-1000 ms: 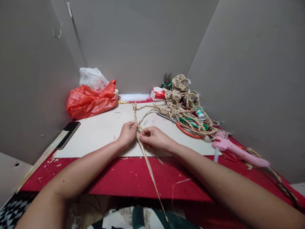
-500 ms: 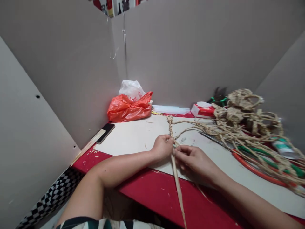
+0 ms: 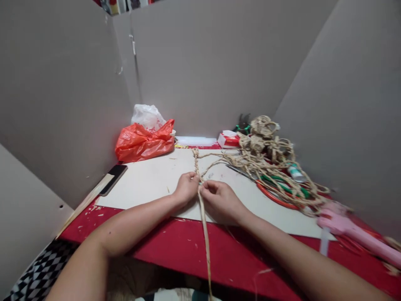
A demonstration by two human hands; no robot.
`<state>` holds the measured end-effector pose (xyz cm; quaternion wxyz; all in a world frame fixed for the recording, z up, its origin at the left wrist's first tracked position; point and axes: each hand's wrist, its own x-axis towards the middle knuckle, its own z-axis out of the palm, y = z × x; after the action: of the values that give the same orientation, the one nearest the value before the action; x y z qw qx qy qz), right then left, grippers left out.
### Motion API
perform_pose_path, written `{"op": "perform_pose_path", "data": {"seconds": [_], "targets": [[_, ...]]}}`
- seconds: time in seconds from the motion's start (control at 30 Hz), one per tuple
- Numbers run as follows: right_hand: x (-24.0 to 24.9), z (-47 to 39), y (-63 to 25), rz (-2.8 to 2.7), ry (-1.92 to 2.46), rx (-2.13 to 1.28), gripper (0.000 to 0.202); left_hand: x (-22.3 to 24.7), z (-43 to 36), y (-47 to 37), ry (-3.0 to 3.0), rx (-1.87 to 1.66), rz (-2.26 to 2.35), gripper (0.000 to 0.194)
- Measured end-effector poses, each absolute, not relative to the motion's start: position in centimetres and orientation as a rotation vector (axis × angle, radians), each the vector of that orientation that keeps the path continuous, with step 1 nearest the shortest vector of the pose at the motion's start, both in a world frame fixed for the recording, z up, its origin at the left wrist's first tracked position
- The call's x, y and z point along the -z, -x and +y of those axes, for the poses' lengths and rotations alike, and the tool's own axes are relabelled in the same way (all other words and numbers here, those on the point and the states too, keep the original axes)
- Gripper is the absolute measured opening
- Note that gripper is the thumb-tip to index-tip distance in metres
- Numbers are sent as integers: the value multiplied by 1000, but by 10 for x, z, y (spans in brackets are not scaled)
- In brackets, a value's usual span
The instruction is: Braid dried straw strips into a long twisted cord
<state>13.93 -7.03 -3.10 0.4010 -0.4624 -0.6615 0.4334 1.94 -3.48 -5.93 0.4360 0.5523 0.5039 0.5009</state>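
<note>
A tan braided cord (image 3: 196, 161) runs up the white board from between my hands, its far end near the board's back edge. My left hand (image 3: 187, 187) is closed in a pinch on the lower end of the braid. Close against it, my right hand (image 3: 221, 200) pinches a strand at the same spot, thumb and forefinger together. Below the fingers a long flat straw strip (image 3: 205, 234) hangs over the table's front edge. The exact crossing of strands is hidden by the fingertips. Thin cords lead right from the braid to a heap of rope (image 3: 263, 144).
A white board (image 3: 140, 184) lies on the red table (image 3: 175, 246). At the back are a red plastic bag (image 3: 144, 142) and a tissue box (image 3: 228, 140). A phone (image 3: 114, 179) lies left. Orange-handled scissors (image 3: 275, 198) and a pink tool (image 3: 341, 223) are at right.
The camera view has turned right, so everything appears shifted left and the pink tool now shows. Both hands keep pinching at the braid's lower end, with little movement of the fingers.
</note>
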Motion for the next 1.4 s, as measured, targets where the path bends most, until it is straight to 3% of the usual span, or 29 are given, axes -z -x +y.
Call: {"op": "perform_pose_path", "data": {"seconds": [0.37,0.67,1.07,1.2,1.4], "targets": [[8,-43,-176,-1147,1113,-1413,11,32,-35,-12,-990,-920,977,15],[19,-38,-181,-1239,1134,-1443,16,29,-31,-10,-1010,-840,975,20],[23,-32,-178,-1340,1221,-1273,4,29,-28,-9,-1003,-803,957,19],[15,-33,-181,-1431,1208,-1145,9,31,-30,-12,-1027,-820,982,19],[0,-43,-173,-1437,1216,-1319,15,37,-32,-17,-1071,-893,1026,20]]}}
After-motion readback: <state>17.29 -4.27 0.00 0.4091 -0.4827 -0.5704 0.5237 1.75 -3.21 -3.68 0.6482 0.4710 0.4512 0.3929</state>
